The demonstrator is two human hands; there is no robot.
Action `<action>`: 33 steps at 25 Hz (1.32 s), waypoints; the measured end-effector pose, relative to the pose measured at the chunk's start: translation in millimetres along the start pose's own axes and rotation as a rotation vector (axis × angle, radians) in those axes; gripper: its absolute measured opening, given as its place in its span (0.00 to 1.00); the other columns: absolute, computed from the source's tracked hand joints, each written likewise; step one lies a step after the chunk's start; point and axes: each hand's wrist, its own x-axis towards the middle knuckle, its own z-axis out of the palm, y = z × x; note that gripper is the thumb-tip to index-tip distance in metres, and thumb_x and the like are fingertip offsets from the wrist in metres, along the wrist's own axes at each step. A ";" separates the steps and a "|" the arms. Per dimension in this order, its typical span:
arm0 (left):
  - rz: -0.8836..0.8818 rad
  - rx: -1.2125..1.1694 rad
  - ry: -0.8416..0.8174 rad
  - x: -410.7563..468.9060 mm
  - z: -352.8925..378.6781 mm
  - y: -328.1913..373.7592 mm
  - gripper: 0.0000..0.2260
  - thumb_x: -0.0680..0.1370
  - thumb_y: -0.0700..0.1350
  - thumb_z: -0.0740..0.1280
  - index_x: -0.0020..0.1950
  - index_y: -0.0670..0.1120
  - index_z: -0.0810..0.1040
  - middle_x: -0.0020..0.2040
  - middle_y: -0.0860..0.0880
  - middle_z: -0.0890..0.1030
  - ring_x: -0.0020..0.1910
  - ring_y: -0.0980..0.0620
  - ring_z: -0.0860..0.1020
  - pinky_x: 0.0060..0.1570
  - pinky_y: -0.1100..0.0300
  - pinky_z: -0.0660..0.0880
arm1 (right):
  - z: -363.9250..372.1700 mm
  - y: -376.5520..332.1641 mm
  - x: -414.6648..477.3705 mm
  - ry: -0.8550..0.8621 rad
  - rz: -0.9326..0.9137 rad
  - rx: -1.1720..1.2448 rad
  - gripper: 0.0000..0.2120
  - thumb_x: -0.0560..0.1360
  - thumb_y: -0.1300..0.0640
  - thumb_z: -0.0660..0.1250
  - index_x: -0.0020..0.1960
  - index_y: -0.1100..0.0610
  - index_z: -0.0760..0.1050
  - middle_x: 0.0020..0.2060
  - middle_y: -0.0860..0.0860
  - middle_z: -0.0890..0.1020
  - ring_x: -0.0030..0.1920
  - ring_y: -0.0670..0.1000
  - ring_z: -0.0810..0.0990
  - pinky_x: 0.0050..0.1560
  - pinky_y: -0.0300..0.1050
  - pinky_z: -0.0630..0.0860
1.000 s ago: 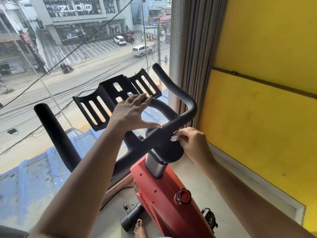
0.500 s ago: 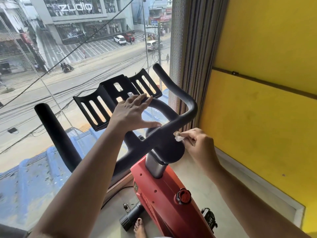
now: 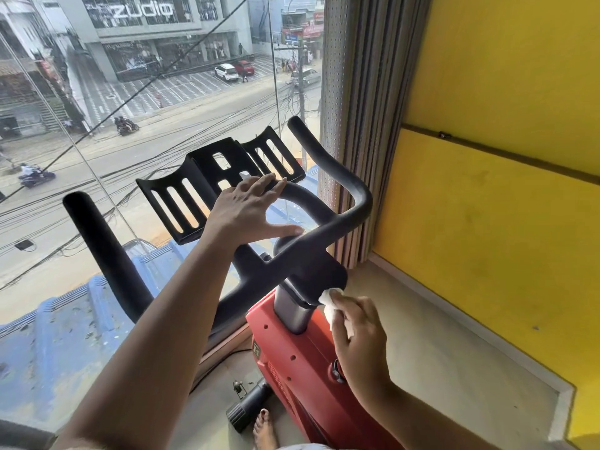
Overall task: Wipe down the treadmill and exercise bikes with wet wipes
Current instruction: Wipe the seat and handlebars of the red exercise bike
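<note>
A red exercise bike (image 3: 292, 362) with black handlebars (image 3: 337, 228) and a slotted black tablet holder (image 3: 194, 193) stands in front of me. My left hand (image 3: 246, 212) rests flat on the handlebar's middle bar by the holder, fingers straight. My right hand (image 3: 360, 336) pinches a small white wet wipe (image 3: 331, 303) and holds it against the lower right edge of the black handlebar clamp, just above the grey stem (image 3: 292, 310).
A large glass window (image 3: 130, 125) lies right behind the bike, with a street below. A yellow wall (image 3: 503, 190) and a striped curtain (image 3: 354, 125) close off the right. A red knob (image 3: 336, 371) sits on the frame. My bare foot (image 3: 264, 430) is by the bike's base.
My right hand has moved down and toward me with the wipe, from the handlebar's right arm to the underside of the clamp. My left hand has stayed put.
</note>
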 end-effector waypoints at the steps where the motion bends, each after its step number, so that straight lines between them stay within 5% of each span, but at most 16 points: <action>1: -0.003 0.000 -0.001 -0.3 0.1 -0.1 0.56 0.56 0.85 0.36 0.80 0.60 0.47 0.81 0.56 0.49 0.79 0.52 0.49 0.73 0.48 0.59 | -2.8 -3.0 -1.0 -0.030 -0.084 0.013 0.13 0.81 0.56 0.59 0.58 0.60 0.78 0.46 0.51 0.77 0.47 0.43 0.76 0.51 0.28 0.74; 5: -0.001 0.000 0.007 0.1 -0.3 0.3 0.54 0.57 0.84 0.38 0.80 0.60 0.47 0.81 0.56 0.49 0.79 0.52 0.50 0.72 0.49 0.59 | -0.8 -23.7 29.1 -0.123 -0.389 -0.110 0.14 0.82 0.57 0.58 0.61 0.60 0.77 0.53 0.52 0.77 0.52 0.48 0.74 0.56 0.35 0.74; 9: 0.004 0.008 0.001 -0.1 0.1 0.4 0.56 0.56 0.84 0.36 0.80 0.60 0.47 0.81 0.56 0.48 0.79 0.51 0.49 0.72 0.49 0.59 | 17.7 -33.3 45.0 -0.227 -0.480 -0.387 0.16 0.70 0.59 0.74 0.56 0.62 0.81 0.49 0.55 0.83 0.51 0.51 0.80 0.53 0.41 0.79; 12: 0.008 0.010 0.003 0.3 0.1 0.3 0.56 0.56 0.85 0.34 0.80 0.60 0.47 0.81 0.55 0.48 0.79 0.51 0.50 0.72 0.49 0.60 | 7.5 -30.7 37.4 -0.304 -0.594 -0.505 0.16 0.66 0.57 0.76 0.52 0.61 0.83 0.46 0.55 0.84 0.46 0.51 0.83 0.49 0.41 0.80; 15: 0.006 0.009 0.010 -0.8 0.8 -0.8 0.56 0.56 0.85 0.35 0.80 0.60 0.47 0.81 0.56 0.49 0.79 0.51 0.50 0.72 0.49 0.60 | 3.5 -38.3 37.2 -0.282 -0.596 -0.469 0.12 0.67 0.59 0.74 0.49 0.62 0.83 0.43 0.55 0.84 0.43 0.51 0.83 0.44 0.41 0.82; 20: 0.007 0.012 0.000 0.3 1.1 -1.5 0.54 0.58 0.83 0.38 0.80 0.60 0.47 0.81 0.55 0.48 0.79 0.51 0.49 0.72 0.48 0.60 | 18.0 -31.6 32.0 -0.372 -0.581 -0.565 0.18 0.67 0.55 0.77 0.55 0.60 0.82 0.49 0.54 0.82 0.48 0.51 0.81 0.51 0.42 0.79; 23: -0.001 0.002 0.000 -0.5 0.3 -1.1 0.53 0.58 0.84 0.39 0.80 0.60 0.48 0.81 0.56 0.49 0.79 0.51 0.50 0.72 0.47 0.60 | 10.0 -35.5 29.6 -0.298 -0.466 -0.427 0.12 0.66 0.58 0.77 0.48 0.61 0.84 0.42 0.54 0.83 0.43 0.51 0.82 0.44 0.41 0.81; 28: 0.000 0.003 -0.001 -1.4 -0.4 -1.3 0.53 0.59 0.83 0.40 0.80 0.60 0.48 0.81 0.56 0.49 0.79 0.51 0.50 0.72 0.47 0.60 | 4.9 -7.1 23.9 -0.331 -0.719 -0.442 0.16 0.75 0.58 0.65 0.62 0.60 0.77 0.58 0.53 0.78 0.58 0.50 0.73 0.63 0.42 0.70; 33: 0.001 -0.003 -0.001 -1.5 -1.0 -1.5 0.53 0.60 0.84 0.41 0.80 0.59 0.49 0.81 0.56 0.50 0.79 0.51 0.50 0.72 0.47 0.60 | -17.8 42.3 34.1 -0.301 -0.914 -0.347 0.15 0.78 0.62 0.66 0.65 0.60 0.74 0.62 0.52 0.72 0.60 0.50 0.73 0.66 0.43 0.71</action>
